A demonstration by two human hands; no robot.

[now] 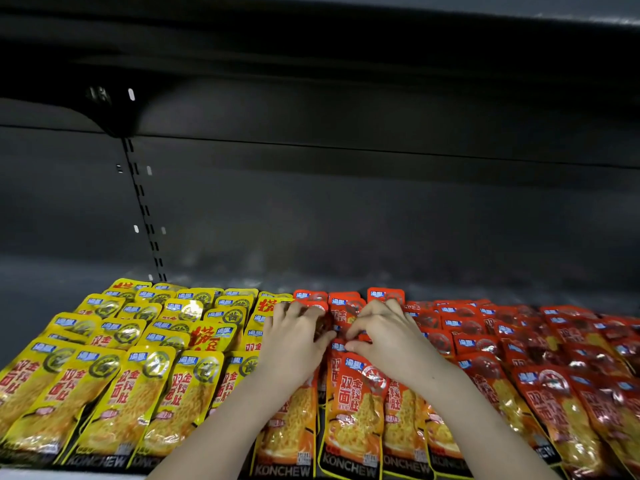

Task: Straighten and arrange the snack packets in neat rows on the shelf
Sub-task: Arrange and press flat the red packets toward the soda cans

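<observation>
Yellow snack packets (114, 382) fill the left half of the dark shelf (242, 271) in overlapping rows. Red packets (561, 368) of the same brand fill the right half. Both hands lie side by side on the red packets in the middle. My left hand (294, 337) rests palm down with spread fingers on the red packets (313, 297) at the seam with the yellow ones. My right hand (384, 332) presses its fingers on the red packets (386, 294) further back, the thumb touching a packet edge. What lies under the palms is hidden.
The shelf's dark back wall (346, 202) stands behind the packets, with a slotted upright (145, 209) at the left. The shelf above (311, 46) overhangs. A bare strip of shelf lies behind the back row. The front edge (27, 474) runs along the bottom left.
</observation>
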